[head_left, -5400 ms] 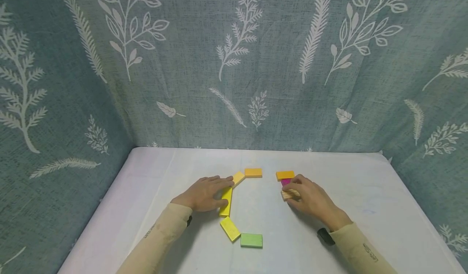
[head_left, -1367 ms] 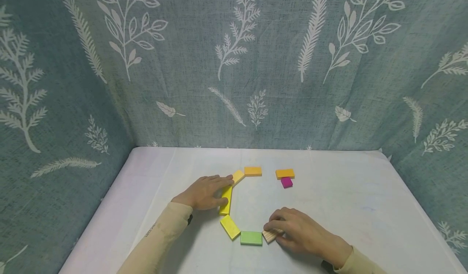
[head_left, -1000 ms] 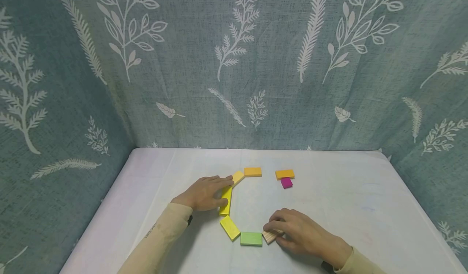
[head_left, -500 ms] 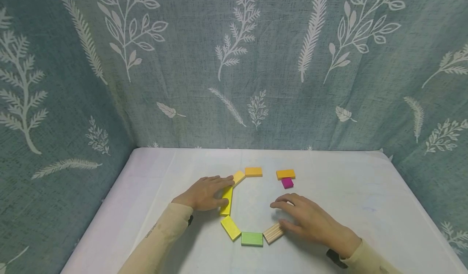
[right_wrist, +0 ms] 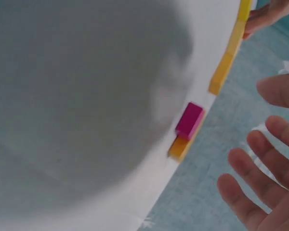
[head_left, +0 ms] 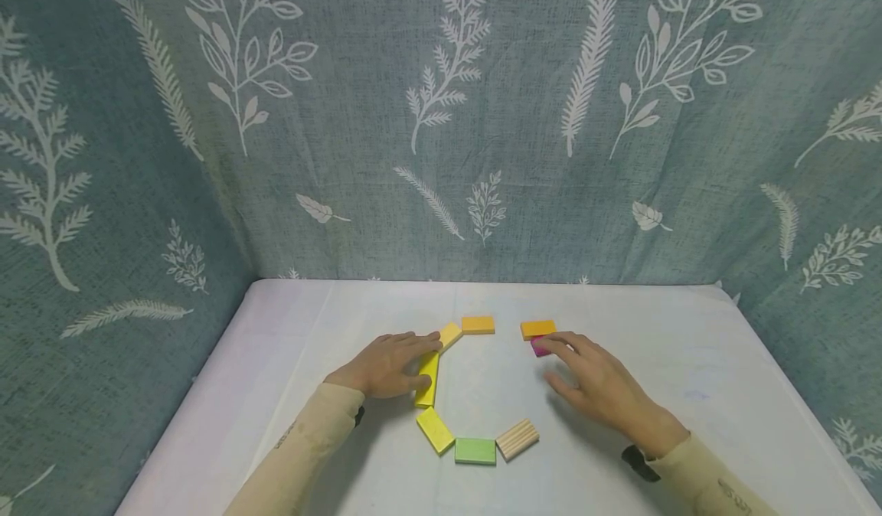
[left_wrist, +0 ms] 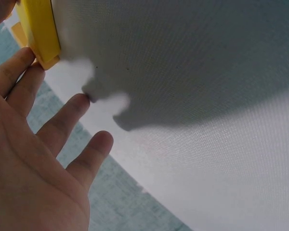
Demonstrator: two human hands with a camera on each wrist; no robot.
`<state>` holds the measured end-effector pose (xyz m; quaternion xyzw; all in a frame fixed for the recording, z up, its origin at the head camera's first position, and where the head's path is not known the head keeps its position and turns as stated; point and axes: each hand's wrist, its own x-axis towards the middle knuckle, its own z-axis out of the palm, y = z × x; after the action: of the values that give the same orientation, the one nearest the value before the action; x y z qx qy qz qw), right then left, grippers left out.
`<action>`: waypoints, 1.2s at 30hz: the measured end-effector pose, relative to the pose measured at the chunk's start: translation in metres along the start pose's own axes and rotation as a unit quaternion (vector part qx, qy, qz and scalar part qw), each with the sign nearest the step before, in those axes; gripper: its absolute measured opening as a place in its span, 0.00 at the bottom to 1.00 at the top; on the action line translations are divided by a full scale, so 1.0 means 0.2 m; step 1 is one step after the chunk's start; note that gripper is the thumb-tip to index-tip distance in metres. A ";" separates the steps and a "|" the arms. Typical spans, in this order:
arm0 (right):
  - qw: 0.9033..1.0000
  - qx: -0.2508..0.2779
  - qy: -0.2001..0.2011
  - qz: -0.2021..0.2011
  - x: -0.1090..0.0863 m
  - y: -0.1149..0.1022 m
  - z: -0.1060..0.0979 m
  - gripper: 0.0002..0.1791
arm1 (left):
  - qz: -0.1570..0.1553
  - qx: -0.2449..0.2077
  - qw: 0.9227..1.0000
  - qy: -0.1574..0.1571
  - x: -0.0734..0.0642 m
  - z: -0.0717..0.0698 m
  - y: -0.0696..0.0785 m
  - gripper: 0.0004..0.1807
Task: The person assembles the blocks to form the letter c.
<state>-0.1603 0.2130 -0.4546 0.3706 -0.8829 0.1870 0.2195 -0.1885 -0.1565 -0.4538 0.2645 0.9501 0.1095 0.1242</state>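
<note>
My left hand [head_left: 382,364] lies over a yellow block [head_left: 430,369], its thumb and fairly straight fingertips touching it. In the left wrist view the fingertips meet the end of that block [left_wrist: 41,29]. My right hand [head_left: 598,380] hovers with fingers apart, and its fingertips overlap a small magenta block [head_left: 538,347] in the head view. Nothing is in its grasp. The magenta block [right_wrist: 190,121] sits against an orange block [right_wrist: 179,148] in the right wrist view. A ridged bare-wood block [head_left: 517,439] lies slanted beside a green block [head_left: 475,451].
A curve of blocks runs on the white table [head_left: 331,470]: an orange-yellow block [head_left: 478,324], a pale yellow one [head_left: 451,335], the touched yellow one, another yellow block [head_left: 435,430], then the green and wooden ones. A patterned cloth [head_left: 441,156] hangs behind.
My right hand carried the wooden block from beside the magenta one to the green block's right end, let go, then moved back up to the magenta block. My left hand stayed put.
</note>
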 end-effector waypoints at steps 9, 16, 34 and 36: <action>0.996 -0.026 -0.036 0.078 0.00 0.08 0.03 0.31 | 0.005 -0.003 1.000 0.001 0.00 0.01 -0.01 0.33; 0.996 -0.018 -0.043 0.078 0.04 0.12 0.06 0.29 | 0.015 -0.005 1.000 0.007 0.00 0.00 -0.01 0.32; 0.998 -0.004 -0.048 0.042 0.13 0.14 0.14 0.17 | 0.006 -0.009 1.000 0.002 0.00 0.00 -0.01 0.32; 0.997 -0.009 -0.055 0.047 0.13 0.14 0.15 0.16 | 0.007 -0.012 1.000 0.003 0.00 0.00 -0.01 0.32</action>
<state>-0.2046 0.2031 -0.4707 0.3368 -0.9116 0.1685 0.1647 -0.1887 -0.1586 -0.4540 0.2697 0.9470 0.1227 0.1242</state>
